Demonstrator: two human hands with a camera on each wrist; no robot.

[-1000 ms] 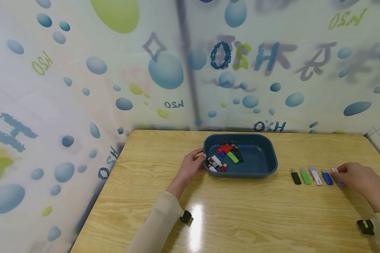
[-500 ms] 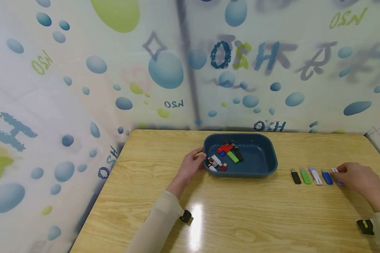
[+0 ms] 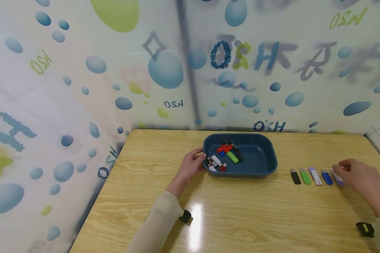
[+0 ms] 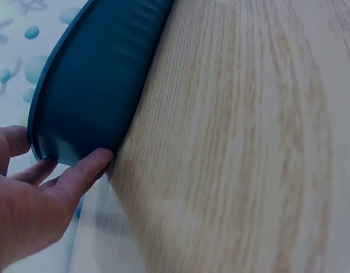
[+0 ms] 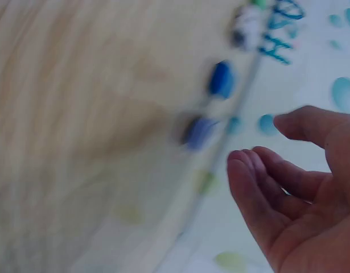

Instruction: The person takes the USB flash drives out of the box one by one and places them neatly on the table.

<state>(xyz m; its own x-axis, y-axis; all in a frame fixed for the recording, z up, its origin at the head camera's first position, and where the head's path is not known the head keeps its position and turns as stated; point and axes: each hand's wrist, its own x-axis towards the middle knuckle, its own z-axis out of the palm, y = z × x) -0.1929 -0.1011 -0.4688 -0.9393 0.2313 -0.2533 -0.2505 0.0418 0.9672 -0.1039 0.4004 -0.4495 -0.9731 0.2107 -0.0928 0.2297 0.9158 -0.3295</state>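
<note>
My left hand (image 3: 191,165) touches the left end of the dark blue bin (image 3: 240,174); in the left wrist view its fingers (image 4: 86,170) rest against the bin's outer wall (image 4: 89,85). At the right, my right hand (image 3: 362,175) is just above the purple USB stick (image 3: 339,179), last in a row. The right wrist view shows that hand (image 5: 300,193) with thumb and fingers apart, nothing between them, beside the purple stick (image 5: 199,133). Left of it lie a blue stick (image 3: 327,177), a white and purple one (image 3: 315,176), a green one (image 3: 305,176) and a black one (image 3: 296,177).
Inside the bin are several more sticks, among them a red one (image 3: 222,148), a bright green one (image 3: 232,157) and a black one (image 3: 238,154). A patterned wall sheet (image 3: 164,116) stands behind the wooden table (image 3: 256,218).
My right hand has let go of the purple stick and lifted slightly off it, and the stick lies on the table. The left hand and the bin have stayed in place.
</note>
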